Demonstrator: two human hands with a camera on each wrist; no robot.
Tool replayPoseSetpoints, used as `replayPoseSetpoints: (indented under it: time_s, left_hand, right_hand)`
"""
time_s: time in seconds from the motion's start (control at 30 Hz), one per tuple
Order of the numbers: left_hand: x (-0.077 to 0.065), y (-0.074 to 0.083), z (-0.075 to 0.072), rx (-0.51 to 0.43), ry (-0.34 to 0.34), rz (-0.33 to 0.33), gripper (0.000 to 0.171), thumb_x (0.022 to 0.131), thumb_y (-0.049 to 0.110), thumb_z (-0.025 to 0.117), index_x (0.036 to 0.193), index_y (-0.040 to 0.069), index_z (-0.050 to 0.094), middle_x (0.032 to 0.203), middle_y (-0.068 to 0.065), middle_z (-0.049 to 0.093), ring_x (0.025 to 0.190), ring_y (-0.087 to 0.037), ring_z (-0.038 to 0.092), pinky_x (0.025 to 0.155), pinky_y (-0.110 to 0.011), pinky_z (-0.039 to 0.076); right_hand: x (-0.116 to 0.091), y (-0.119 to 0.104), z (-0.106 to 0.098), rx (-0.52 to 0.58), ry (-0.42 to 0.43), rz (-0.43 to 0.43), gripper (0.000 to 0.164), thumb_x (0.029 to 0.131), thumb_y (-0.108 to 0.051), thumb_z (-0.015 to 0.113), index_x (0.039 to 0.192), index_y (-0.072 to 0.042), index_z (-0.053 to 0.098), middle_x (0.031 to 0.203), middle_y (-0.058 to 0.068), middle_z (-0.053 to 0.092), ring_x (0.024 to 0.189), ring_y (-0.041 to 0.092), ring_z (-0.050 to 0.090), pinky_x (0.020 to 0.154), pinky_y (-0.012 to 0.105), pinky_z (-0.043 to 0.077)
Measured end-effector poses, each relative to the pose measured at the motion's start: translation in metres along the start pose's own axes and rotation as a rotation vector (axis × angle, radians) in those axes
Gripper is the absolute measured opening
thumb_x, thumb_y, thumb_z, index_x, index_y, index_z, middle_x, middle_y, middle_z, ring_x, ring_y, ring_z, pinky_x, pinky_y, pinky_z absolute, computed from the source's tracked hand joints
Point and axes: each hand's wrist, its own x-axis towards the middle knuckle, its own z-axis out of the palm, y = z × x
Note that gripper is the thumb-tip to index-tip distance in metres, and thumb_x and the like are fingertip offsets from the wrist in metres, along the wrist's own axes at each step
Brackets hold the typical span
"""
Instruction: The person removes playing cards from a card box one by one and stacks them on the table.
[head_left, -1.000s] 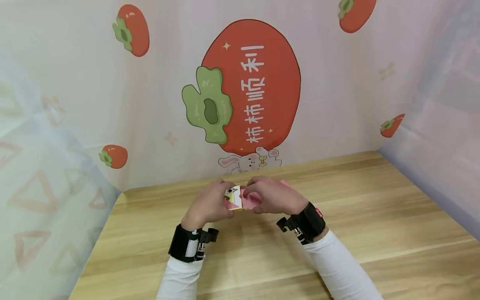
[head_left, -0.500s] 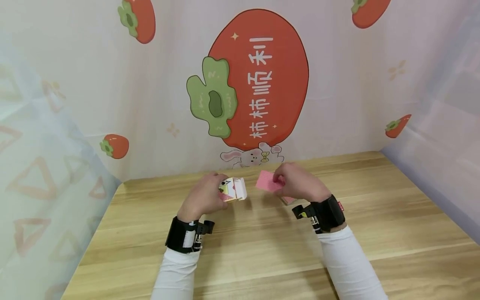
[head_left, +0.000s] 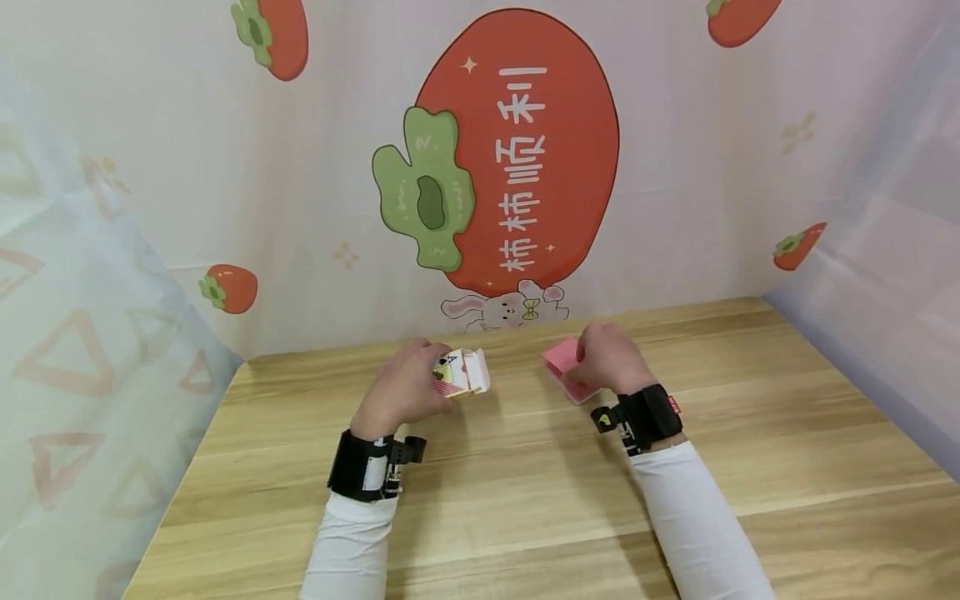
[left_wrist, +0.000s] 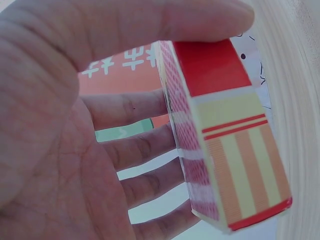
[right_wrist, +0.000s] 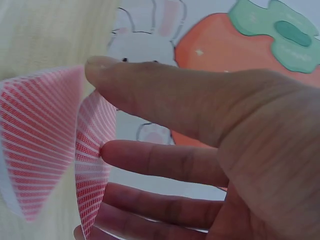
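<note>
My left hand [head_left: 401, 387] grips a playing card box [head_left: 457, 372] between thumb and fingers, just above the table. The box has an ace print on its face, and its white flap end points right. In the left wrist view, the striped narrow side of the card box [left_wrist: 240, 145] shows under the thumb. To the right, my right hand [head_left: 611, 358] pinches a red-patterned playing card [right_wrist: 94, 165], which bends slightly. A deck of red-backed cards [right_wrist: 40, 145] lies beside it on the table, partly covered by that hand in the head view. Whether more than one card is held, I cannot tell.
The wooden table [head_left: 480, 517] reaches back to a printed cloth [head_left: 315, 183] with persimmons and a rabbit. Another cloth wall [head_left: 82, 350] stands on the left. Each wrist wears a black strap with a small camera.
My right hand has moved away from the box to the right, bringing a red card out to the deck. The left hand has shifted slightly left with the box, whose flap end is now uncovered.
</note>
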Motion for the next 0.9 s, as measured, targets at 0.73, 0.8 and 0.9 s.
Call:
replayPoseSetpoints:
  time_s: [0.73,0.8,0.9]
  left_hand:
    - [-0.001,0.004,-0.001,0.011,-0.009,0.008,0.067,0.066,0.016,0.088,0.128,0.004,0.065,0.115,-0.009,0.063,0.1,-0.025,0.057,0.087,-0.041,0.049]
    - [-0.001,0.004,-0.001,0.013,-0.012,0.004,0.068,0.066,0.016,0.088,0.129,0.004,0.065,0.115,-0.009,0.063,0.1,-0.025,0.057,0.087,-0.041,0.049]
    - [0.0,0.005,-0.001,0.015,-0.013,0.006,0.068,0.066,0.016,0.088,0.129,0.004,0.065,0.114,-0.009,0.063,0.099,-0.025,0.056,0.087,-0.041,0.049]
  right_hand:
    - [0.007,0.002,0.022,-0.033,-0.005,0.079,0.029,0.072,-0.022,0.091,0.081,-0.003,0.071,0.075,0.008,0.064,0.072,0.026,0.059,0.059,0.034,0.047]
    - [0.008,0.003,0.022,-0.029,-0.008,0.084,0.029,0.072,-0.022,0.092,0.082,-0.003,0.072,0.075,0.008,0.064,0.073,0.026,0.059,0.06,0.034,0.048]
    - [0.008,0.002,0.023,-0.025,-0.009,0.082,0.031,0.071,-0.022,0.092,0.083,-0.002,0.072,0.076,0.009,0.064,0.073,0.027,0.059,0.06,0.034,0.048]
